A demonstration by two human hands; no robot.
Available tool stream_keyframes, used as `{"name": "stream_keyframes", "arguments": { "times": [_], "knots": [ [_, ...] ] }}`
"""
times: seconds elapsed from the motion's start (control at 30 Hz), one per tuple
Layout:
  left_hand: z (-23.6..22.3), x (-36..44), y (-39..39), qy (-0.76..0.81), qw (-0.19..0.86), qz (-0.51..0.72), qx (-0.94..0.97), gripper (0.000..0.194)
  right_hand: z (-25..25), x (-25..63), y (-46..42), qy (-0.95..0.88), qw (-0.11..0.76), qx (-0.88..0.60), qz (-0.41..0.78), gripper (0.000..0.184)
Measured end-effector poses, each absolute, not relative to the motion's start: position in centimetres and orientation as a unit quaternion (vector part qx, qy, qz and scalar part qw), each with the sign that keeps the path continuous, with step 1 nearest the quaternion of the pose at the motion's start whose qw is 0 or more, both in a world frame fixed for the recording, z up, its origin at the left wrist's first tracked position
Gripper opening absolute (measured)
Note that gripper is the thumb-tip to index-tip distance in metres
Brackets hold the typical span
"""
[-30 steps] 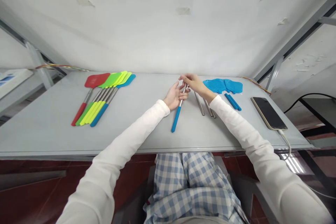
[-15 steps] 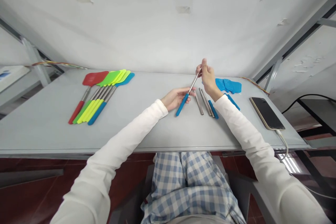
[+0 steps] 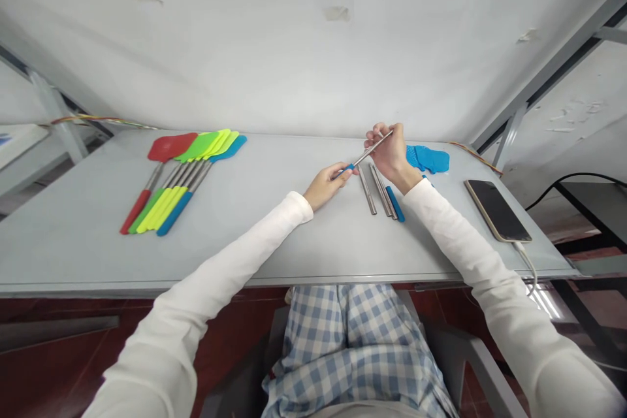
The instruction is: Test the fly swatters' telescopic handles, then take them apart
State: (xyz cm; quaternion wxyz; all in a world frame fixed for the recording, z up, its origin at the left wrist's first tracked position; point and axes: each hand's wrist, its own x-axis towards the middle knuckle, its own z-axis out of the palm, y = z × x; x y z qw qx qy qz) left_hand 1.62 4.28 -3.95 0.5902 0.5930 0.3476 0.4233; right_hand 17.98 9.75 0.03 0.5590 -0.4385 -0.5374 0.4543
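holding a blue-tipped steel rod (image 3: 366, 157) up between both hands | grip: left hand (image 3: 326, 186) clasps the blue end, right hand (image 3: 386, 153) pinches the steel end | left lying: steel tubes (image 3: 377, 191), blue handle (image 3: 394, 204), blue silicone heads (image 3: 427, 159) | whole: spatulas (image 3: 166, 147) in a row, far left on the grey table (image 3: 269, 241) | in the way: nothing

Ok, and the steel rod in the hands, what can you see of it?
The steel rod is slim, straight and shiny, with a blue grip at its near end. It slants up and to the right in the view. The left hand holds the grip, hiding part of it; the right hand pinches the shaft near its bare far tip.
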Motion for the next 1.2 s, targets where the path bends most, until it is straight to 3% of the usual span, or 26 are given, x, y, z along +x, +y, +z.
{"name": "stream_keyframes", "arguments": {
  "times": [0.17,0.4,0.53,0.67,0.87,0.97,1.07,1.2],
  "knots": [
    [-4.0,1.3,4.6,0.368,0.582,0.425,0.588,0.025,0.7,16.5,8.9,-0.495,0.581,-0.407,0.502,0.046],
    [-4.7,0.9,5.2,0.454,0.358,0.441,0.686,0.017,0.5,15.4,7.7,-0.398,0.602,-0.408,0.559,0.055],
    [-4.7,1.2,4.4,0.47,0.319,0.37,0.735,0.017,0.1,14.7,7.4,-0.31,0.632,-0.401,0.586,0.054],
    [-4.2,2.1,3.5,0.433,0.416,0.324,0.731,0.03,0.5,15.4,7.7,-0.289,0.61,-0.373,0.636,0.049],
    [-3.3,1.0,4.0,0.295,0.759,0.204,0.543,0.043,2.7,20.9,10.2,-0.305,0.662,-0.355,0.585,0.045],
    [-3.2,-0.1,4.9,0.279,0.791,0.262,0.477,0.035,3.5,23.2,10.9,-0.288,0.661,-0.378,0.581,0.042],
    [-3.5,-0.6,5.7,0.294,0.774,0.374,0.418,0.018,2.8,22.7,10.4,-0.317,0.579,-0.433,0.613,0.039],
    [-4.1,-0.6,6.3,0.332,0.729,0.475,0.364,0.03,0.4,20.0,9.1,-0.369,0.462,-0.512,0.623,0.021]
  ]
}}
